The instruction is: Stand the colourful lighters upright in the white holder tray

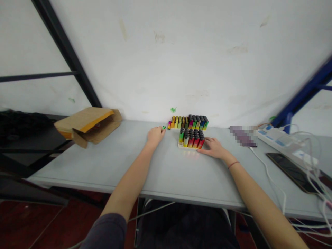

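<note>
Lighters: near block (pixel 191 138) mid-table, far row (pixel 188 122) by wall. Left hand (pixel 155 135) pinches 1 green lighter (pixel 164 127); right hand (pixel 214 147) spread against block. Light, rigid, smooth; likely best gripped at sides.

We count two bare hands, the left hand (pixel 155 135) at ten o'clock of the right hand (pixel 214 147); two blocks of upright multicoloured plastic lighters, the near block (pixel 191 138) and the far row (pixel 188 122), lighters too small to number; one open brown cardboard box (pixel 86 126); one white power strip (pixel 281 141); one flat black phone (pixel 293 171).
</note>
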Motion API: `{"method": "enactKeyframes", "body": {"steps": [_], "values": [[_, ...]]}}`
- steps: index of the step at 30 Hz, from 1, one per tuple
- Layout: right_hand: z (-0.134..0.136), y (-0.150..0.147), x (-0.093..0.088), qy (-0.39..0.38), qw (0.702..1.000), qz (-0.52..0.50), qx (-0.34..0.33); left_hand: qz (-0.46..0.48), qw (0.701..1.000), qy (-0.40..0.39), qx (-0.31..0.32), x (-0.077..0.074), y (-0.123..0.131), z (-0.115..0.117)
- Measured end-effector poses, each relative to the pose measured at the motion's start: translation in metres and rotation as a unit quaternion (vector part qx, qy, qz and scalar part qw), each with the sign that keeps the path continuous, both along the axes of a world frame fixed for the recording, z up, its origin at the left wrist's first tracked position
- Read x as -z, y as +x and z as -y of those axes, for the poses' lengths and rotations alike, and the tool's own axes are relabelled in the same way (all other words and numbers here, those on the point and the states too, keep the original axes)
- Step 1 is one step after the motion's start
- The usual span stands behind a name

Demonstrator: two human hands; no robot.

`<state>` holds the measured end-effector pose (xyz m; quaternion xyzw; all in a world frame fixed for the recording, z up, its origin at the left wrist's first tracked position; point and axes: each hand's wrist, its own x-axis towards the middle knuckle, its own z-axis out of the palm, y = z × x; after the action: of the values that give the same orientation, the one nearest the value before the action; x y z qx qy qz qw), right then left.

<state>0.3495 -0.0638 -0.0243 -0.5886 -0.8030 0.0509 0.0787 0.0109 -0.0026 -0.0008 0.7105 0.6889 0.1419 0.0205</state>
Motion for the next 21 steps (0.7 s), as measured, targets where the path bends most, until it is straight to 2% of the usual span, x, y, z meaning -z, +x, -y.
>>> {"method": "enactKeyframes", "body": {"steps": [5,7,11,13,15,17,18,21], "values": [[0.002,-0.001,-0.001,0.000,1.000,0.000,0.003,-0.010,0.999,-0.037,-0.020,-0.008,-0.008,0.003],[0.001,0.000,0.000,0.001,1.000,-0.002,-0.001,0.000,0.999,-0.033,0.001,-0.006,-0.010,0.001],[-0.001,0.002,0.003,0.013,1.000,-0.008,-0.010,0.023,0.995,-0.042,0.082,-0.001,-0.010,-0.004],[-0.001,0.003,0.005,0.018,1.000,-0.008,-0.010,0.074,0.992,-0.038,0.100,0.001,-0.008,-0.004],[-0.002,0.003,0.005,0.017,1.000,-0.006,-0.007,0.171,0.980,-0.027,0.099,0.001,-0.004,-0.004],[-0.001,0.003,0.004,0.013,1.000,-0.007,-0.008,0.312,0.945,-0.041,0.086,0.000,0.004,-0.002],[-0.001,0.003,0.004,0.011,1.000,-0.009,-0.009,0.390,0.916,-0.057,0.076,0.000,0.010,-0.001],[-0.001,0.002,0.002,0.006,1.000,-0.015,-0.011,0.591,0.797,-0.113,0.058,-0.004,0.030,0.004]]}}
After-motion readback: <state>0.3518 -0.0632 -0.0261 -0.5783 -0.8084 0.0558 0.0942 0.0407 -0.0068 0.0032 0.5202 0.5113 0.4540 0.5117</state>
